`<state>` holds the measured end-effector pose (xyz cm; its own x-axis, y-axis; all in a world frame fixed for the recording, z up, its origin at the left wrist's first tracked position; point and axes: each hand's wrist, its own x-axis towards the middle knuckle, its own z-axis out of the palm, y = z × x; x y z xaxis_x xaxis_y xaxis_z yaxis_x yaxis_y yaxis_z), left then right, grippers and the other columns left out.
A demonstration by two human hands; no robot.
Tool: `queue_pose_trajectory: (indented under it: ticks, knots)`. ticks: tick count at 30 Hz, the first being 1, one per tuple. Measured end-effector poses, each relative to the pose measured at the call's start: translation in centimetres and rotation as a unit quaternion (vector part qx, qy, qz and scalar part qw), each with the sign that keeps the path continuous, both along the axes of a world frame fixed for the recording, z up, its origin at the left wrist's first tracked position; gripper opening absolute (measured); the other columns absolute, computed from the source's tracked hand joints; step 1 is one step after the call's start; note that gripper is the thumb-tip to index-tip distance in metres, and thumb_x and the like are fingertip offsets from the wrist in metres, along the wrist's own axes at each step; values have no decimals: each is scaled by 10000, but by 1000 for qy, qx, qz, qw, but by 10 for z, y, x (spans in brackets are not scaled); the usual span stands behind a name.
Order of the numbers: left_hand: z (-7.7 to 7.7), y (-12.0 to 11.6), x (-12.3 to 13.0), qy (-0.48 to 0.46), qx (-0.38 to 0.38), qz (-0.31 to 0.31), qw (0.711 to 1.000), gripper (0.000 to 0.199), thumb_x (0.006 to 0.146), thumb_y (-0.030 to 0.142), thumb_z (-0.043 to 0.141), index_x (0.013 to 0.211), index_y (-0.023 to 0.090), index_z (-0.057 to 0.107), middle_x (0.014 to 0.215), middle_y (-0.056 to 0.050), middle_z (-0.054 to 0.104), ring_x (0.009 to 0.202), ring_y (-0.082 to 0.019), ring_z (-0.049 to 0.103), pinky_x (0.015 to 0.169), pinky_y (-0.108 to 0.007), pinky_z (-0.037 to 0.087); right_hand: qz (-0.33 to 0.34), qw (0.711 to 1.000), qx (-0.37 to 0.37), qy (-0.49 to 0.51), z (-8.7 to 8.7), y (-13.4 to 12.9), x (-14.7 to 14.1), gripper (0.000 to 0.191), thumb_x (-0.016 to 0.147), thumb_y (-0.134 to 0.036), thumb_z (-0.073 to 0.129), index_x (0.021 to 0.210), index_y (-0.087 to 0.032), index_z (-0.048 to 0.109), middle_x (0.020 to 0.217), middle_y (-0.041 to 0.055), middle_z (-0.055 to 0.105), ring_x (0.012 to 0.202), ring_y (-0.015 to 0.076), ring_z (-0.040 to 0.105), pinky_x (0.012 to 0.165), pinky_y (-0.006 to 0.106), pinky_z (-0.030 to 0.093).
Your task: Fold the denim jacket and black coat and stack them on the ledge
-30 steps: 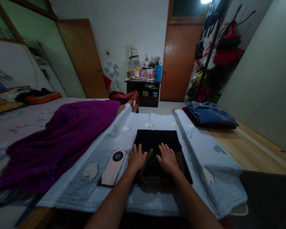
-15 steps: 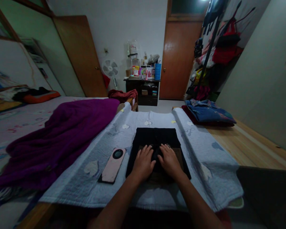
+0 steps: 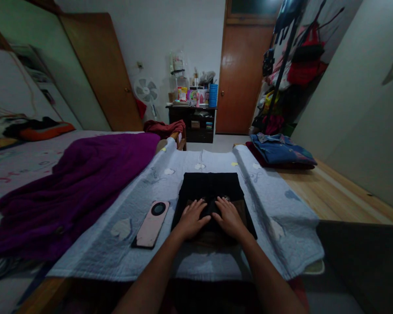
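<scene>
A folded black garment [image 3: 210, 182] with a brownish patch on its near half lies on a light blue cloth [image 3: 196, 266]. Flat on its left part rests my left hand [image 3: 192, 218], fingers spread and pointing away from me. My right hand [image 3: 228, 216] lies on the right part in the same way, its fingers apart. Neither hand grips anything. The two thumbs are close together near the middle of the garment. Left of the garment is a pink phone [image 3: 152, 226] with a round black camera ring, lying face down on the cloth.
A purple blanket [image 3: 94, 174] covers the bed at the left. Folded denim clothing [image 3: 281, 150] sits on a wooden board [image 3: 334, 196] at the right. Further back stand a white fan [image 3: 146, 90], a dark cabinet [image 3: 191, 124] and a wooden door [image 3: 239, 78].
The whole view has shifted slightly, so things appear a little further left and higher. Both hands remain flat on the black garment, the left thumb a bit closer to the right hand.
</scene>
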<state>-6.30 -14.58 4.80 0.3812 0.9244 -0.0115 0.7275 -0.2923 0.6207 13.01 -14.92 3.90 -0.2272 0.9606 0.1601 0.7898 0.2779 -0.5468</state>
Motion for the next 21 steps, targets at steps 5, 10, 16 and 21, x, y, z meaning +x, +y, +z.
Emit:
queue_pose_trajectory:
  ticks: [5,10,16,21]
  knots:
    - [-1,4,-29,-195,26,144,970,438,919,425,369,1218,179,573,1313,-103,564,1254,-220,483,1086,-380,324,-95,978,7,188,8,4,37,417,874,-354,421,1203,-168,599,1286,103,591,1207,216,526,1058,371,363]
    - [-23,15,-52,-177,35,260,948,461,818,331,556,1229,124,525,1306,-157,543,1272,-257,459,1086,-404,316,-233,962,27,142,-7,6,65,484,800,-340,487,1223,-116,557,1248,160,589,1195,274,521,1045,405,366]
    - [-41,36,-58,-223,-64,277,933,614,778,378,657,1302,141,441,1361,-189,508,1269,-277,476,1034,-392,377,-240,956,-52,158,-12,20,68,500,836,-381,482,1256,-112,511,1242,160,594,1159,256,555,976,341,417]
    - [-34,49,-57,-244,-104,313,912,724,708,371,741,1315,137,424,1256,-213,590,1141,-294,586,942,-399,454,-270,938,-88,198,-7,42,73,442,786,-341,592,1178,-138,562,1157,148,642,1101,255,595,900,306,454]
